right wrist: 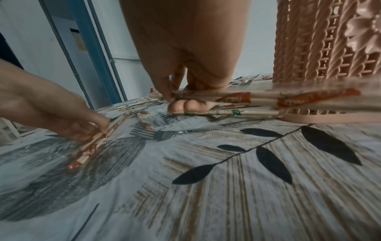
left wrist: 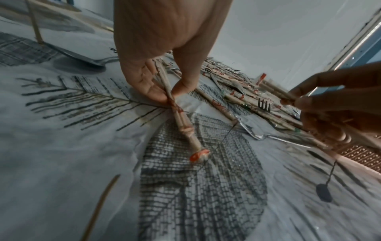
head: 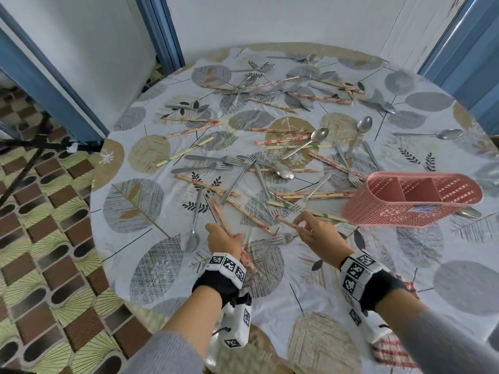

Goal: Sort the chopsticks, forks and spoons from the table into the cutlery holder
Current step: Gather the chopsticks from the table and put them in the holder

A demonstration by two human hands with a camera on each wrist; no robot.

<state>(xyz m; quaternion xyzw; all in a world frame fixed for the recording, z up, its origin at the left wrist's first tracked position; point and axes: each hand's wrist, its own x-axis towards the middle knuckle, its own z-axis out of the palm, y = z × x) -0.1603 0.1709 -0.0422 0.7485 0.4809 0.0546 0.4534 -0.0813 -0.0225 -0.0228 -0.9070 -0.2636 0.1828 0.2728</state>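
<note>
My left hand [head: 223, 238] pinches a wrapped pair of chopsticks [left wrist: 181, 119] near the table's front, its red-tipped end low over the cloth. My right hand [head: 314, 230] grips another wrapped chopstick pair [right wrist: 268, 97], lifted off the table beside the pink cutlery holder [head: 410, 198]. The holder stands at the right, its compartments looking empty. A fork [head: 283, 238] lies between my hands. Several more chopsticks [head: 280, 141], forks [head: 213, 159] and spoons [head: 318, 136] lie scattered over the middle and far side of the table.
The round table [head: 189, 292] has a leaf-print cloth. A spoon [head: 190, 238] lies just left of my left hand. Another spoon [head: 471, 212] pokes out behind the holder. Tiled floor and a tripod [head: 35, 152] lie to the left; blue door frames stand behind.
</note>
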